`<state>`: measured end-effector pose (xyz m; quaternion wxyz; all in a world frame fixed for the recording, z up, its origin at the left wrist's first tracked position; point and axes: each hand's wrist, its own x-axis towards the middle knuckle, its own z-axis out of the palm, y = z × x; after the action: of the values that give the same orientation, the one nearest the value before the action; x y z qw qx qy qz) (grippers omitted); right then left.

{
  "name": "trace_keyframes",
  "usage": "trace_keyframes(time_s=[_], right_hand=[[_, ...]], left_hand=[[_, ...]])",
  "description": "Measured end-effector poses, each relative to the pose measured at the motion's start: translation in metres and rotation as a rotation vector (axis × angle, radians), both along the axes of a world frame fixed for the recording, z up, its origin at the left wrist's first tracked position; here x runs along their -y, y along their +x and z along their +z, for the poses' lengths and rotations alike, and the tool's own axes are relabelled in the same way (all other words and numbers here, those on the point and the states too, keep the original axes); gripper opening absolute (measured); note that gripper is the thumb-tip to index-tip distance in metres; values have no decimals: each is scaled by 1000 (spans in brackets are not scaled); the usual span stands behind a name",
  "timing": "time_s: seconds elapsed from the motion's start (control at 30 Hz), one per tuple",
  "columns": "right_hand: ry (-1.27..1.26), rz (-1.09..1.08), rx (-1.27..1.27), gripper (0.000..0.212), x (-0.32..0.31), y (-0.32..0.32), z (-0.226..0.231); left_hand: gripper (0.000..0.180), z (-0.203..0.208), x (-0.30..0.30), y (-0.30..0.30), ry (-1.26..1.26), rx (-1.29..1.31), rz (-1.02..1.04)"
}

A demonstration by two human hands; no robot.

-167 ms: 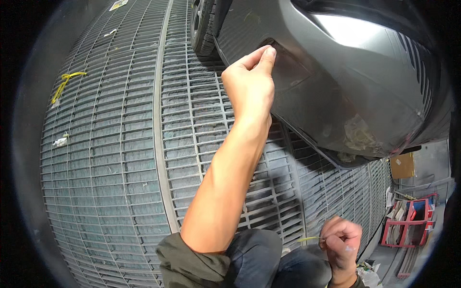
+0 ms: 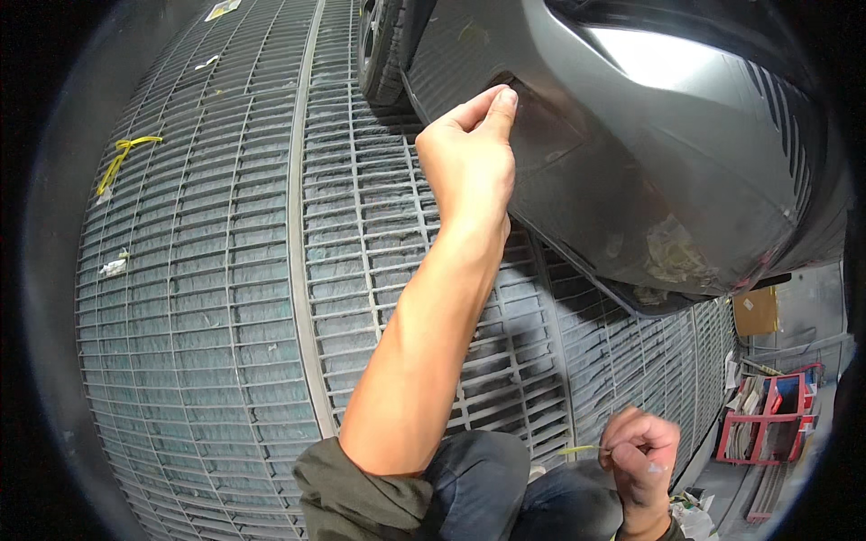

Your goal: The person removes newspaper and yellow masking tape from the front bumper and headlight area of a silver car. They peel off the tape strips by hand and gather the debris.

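Observation:
My left hand point(image 2: 469, 158) is stretched forward at the side of a dark grey car bumper point(image 2: 622, 117). Its thumb and index finger are pinched together close to the bumper's surface. Whatever lies between those fingertips, if anything, is too small to make out. Low at the right, in front of my knees, my right hand point(image 2: 642, 451) is closed with its fingers curled. A thin yellow strip point(image 2: 580, 449), tape by its look, sticks out leftward from its fingertips. Pale, patchy marks show on the lower part of the bumper.
Metal floor grating point(image 2: 189, 298) runs beneath everything. On it lie a crumpled yellow tape strip point(image 2: 117, 162) and white scraps point(image 2: 115, 266). A car tyre point(image 2: 386, 54) stands beyond my left hand. At the right are a red rack point(image 2: 767, 419) and a cardboard box point(image 2: 756, 311).

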<state>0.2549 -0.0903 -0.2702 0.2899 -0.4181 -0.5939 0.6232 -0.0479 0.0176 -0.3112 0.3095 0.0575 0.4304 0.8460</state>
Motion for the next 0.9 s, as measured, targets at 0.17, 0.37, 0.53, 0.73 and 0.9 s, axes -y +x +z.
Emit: trace_keyframes(time_s=[0.17,0.37,0.53,0.73,0.9], right_hand=[[4,35,13,9,0,1,1],[-12,34,-4,10,0,2,1],[-12,40,-11,11,0,1,0],[-24,42,-15,11,-1,2,-1],[-12,54,-29,10,-1,1,-2]], left_hand=[[27,-2,-1,-1,7,-16,7],[27,-3,-7,-3,42,26,5],[28,-2,-13,-4,33,44,24],[26,3,-16,-5,20,103,37],[24,7,-20,-5,-9,139,70]])
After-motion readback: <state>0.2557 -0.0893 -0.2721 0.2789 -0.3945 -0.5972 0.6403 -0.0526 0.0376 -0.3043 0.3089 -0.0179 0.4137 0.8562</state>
